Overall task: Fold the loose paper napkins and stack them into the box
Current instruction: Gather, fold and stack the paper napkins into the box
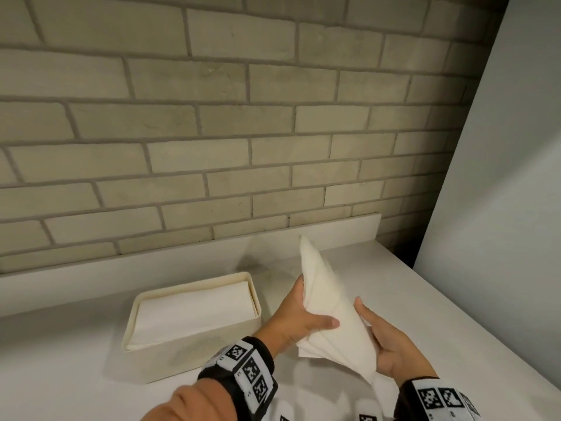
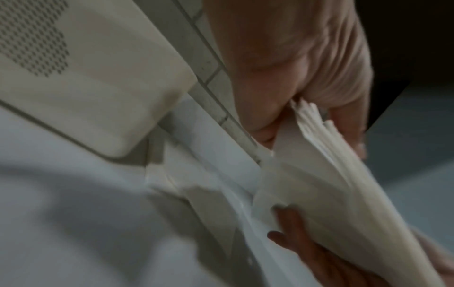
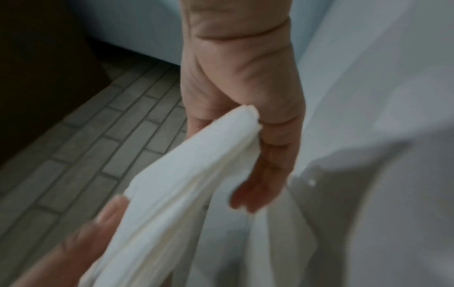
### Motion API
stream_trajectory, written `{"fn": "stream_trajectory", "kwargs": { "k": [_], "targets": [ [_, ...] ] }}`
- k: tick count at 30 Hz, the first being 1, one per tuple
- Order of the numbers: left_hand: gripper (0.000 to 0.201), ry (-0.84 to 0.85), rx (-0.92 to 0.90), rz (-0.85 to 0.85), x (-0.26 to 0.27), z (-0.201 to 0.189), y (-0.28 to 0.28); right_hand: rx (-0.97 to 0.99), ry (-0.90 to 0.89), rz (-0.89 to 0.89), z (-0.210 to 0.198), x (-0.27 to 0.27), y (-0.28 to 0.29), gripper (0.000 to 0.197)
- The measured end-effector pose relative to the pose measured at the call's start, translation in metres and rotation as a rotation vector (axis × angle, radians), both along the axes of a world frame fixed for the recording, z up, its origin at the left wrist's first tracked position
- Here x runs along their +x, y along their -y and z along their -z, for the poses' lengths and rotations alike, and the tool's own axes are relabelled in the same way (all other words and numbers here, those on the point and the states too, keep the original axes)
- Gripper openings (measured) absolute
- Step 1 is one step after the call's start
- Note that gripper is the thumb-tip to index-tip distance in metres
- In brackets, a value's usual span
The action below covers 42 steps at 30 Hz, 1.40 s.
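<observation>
While both hands hold it off the counter (image 1: 91,375), the napkin stack (image 1: 331,308) sits tilted, one corner up toward the brick wall (image 1: 212,117). Left hand (image 1: 299,319) grips its left edge, thumb across the front. Right hand (image 1: 391,344) cups the lower right edge, fingers curled. Box (image 1: 188,347) just left on the counter, folded napkins (image 1: 194,311) inside.

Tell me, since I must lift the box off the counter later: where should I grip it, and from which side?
Grip the box by its two short end walls, from above. Its open top is filled with stacked napkins, leaving only the thin rim; the outer walls stand clear on the counter.
</observation>
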State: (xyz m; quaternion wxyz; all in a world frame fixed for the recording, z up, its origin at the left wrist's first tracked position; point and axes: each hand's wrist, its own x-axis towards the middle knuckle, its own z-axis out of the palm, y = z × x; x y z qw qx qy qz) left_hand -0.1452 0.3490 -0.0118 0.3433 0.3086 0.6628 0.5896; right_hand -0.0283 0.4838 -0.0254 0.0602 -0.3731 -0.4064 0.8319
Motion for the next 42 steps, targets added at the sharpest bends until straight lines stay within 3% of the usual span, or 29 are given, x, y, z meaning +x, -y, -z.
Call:
{"fn": "stream_trajectory", "kwargs": {
  "k": [2, 4, 6, 8, 10, 13, 20, 23, 25, 27, 30, 34, 38, 42],
  "targets": [
    [0.096, 0.046, 0.017, 0.049, -0.006, -0.009, 0.012, -0.027, -0.121, -0.012, -0.004, -0.006, 0.006, 0.056],
    [0.086, 0.114, 0.026, 0.04, -0.013, -0.021, 0.025, 0.018, -0.205, -0.016, -0.007, -0.013, 0.012, 0.063],
    [0.06, 0.174, 0.097, -0.034, -0.022, -0.034, 0.038, 0.096, -0.271, -0.01, -0.012, -0.019, 0.02, 0.064],
    [0.029, 0.198, 0.173, -0.111, -0.029, -0.046, 0.049, 0.164, -0.333, -0.052, -0.018, -0.027, 0.032, 0.084],
    [0.022, 0.174, 0.173, -0.164, -0.032, -0.051, 0.06, 0.2, -0.356, -0.123, -0.023, -0.036, 0.045, 0.086],
    [0.028, 0.143, 0.146, -0.179, -0.031, -0.05, 0.073, 0.226, -0.358, -0.284, -0.034, -0.048, 0.068, 0.065],
    [0.048, 0.122, 0.158, -0.272, -0.035, -0.041, 0.103, 0.42, -0.396, -0.383, -0.049, -0.08, 0.117, 0.07],
    [0.028, 0.182, 0.237, -0.403, -0.042, -0.04, 0.123, 0.478, -0.388, -0.498, -0.051, -0.088, 0.126, 0.08],
    [0.032, 0.265, 0.34, -0.478, -0.051, -0.04, 0.138, 0.512, -0.337, -0.616, -0.051, -0.089, 0.127, 0.079],
    [0.041, 0.34, 0.453, -0.538, -0.061, -0.042, 0.155, 0.612, -0.233, -0.699, -0.052, -0.09, 0.126, 0.065],
    [0.037, 0.306, 0.527, -0.64, -0.082, -0.044, 0.183, 0.729, -0.155, -0.495, -0.056, -0.104, 0.116, 0.031],
    [0.031, 0.105, 0.387, -0.724, -0.102, -0.039, 0.215, 0.719, -0.28, -0.144, -0.072, -0.123, 0.11, 0.015],
    [0.038, -0.04, 0.207, -0.726, -0.102, -0.027, 0.222, 0.724, -0.331, -0.192, -0.068, -0.133, 0.123, 0.018],
    [0.067, -0.012, 0.129, -0.707, -0.102, -0.016, 0.219, 0.674, -0.233, -0.335, -0.041, -0.137, 0.13, 0.047]
  ]
}}
